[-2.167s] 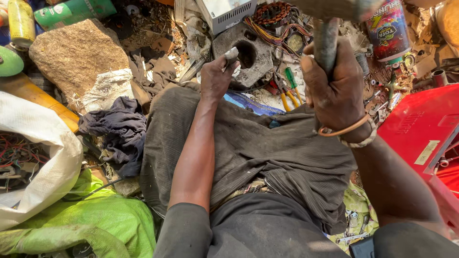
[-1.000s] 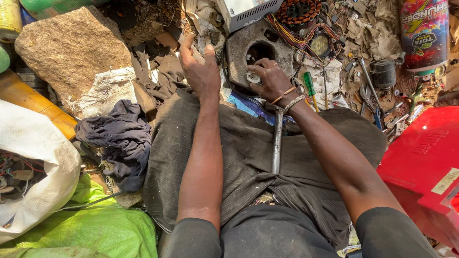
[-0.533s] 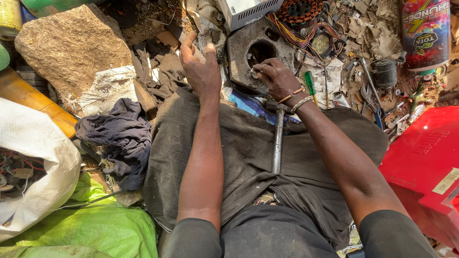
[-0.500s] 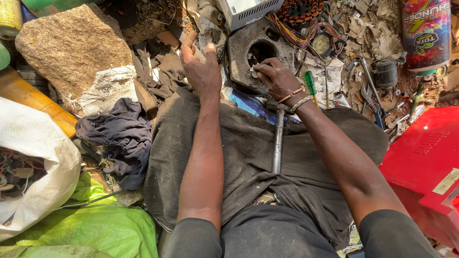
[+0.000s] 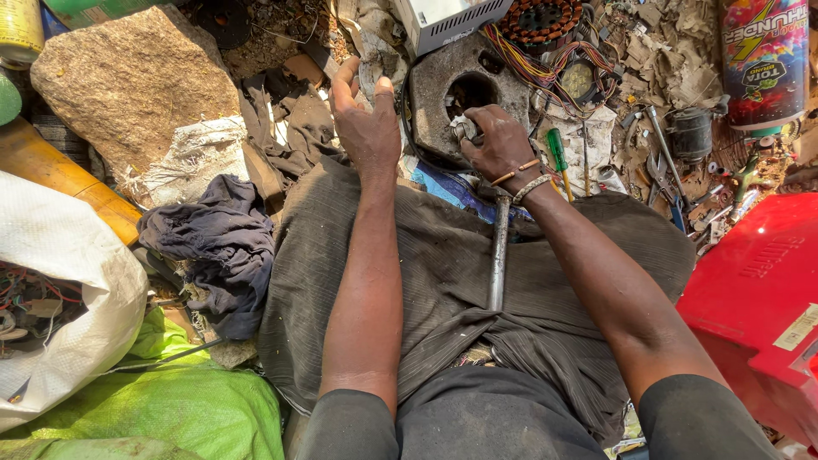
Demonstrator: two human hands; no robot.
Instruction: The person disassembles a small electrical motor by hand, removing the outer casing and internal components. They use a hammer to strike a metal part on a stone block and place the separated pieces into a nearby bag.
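Observation:
My right hand [image 5: 497, 140] grips a small grey metal piece [image 5: 463, 128] at the front of a grey stone block [image 5: 443, 81] that has a round hole. My left hand [image 5: 365, 123] hovers beside the block's left edge with its fingers spread and holds nothing. A long metal rod [image 5: 497, 255] lies along my lap on grey-brown cloth, running back from under my right wrist. Two bracelets circle that wrist.
A big brown rock [image 5: 128, 77] and a dark blue rag [image 5: 213, 234] lie at left, above a white sack [image 5: 60, 290] and green plastic [image 5: 179, 409]. A red case [image 5: 758, 290] sits at right. A coil of coloured wires [image 5: 545, 25], a green-handled screwdriver [image 5: 558, 153] and scattered tools lie behind the block.
My right hand put the rod down on my lap and reached to the block, where it now holds the small piece. My left hand let go and opened.

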